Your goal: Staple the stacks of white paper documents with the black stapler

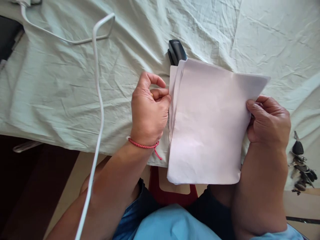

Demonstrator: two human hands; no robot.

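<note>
A stack of white paper sheets lies before me, its near edge hanging past the table's front edge. My right hand grips the stack at its right side, thumb on top and fingers underneath. At the left side, my left hand has its thumb and a finger pinched at the edge of the sheets, with the index finger curled above. The sheets are slightly fanned along that left edge. Just behind the stack's far left corner sits a black stapler, its near end hidden by the paper.
A pale wrinkled cloth covers the table. A white cable runs across the left side and over my left forearm. A bunch of keys lies at the right edge, a dark object at far left. Below is a red stool.
</note>
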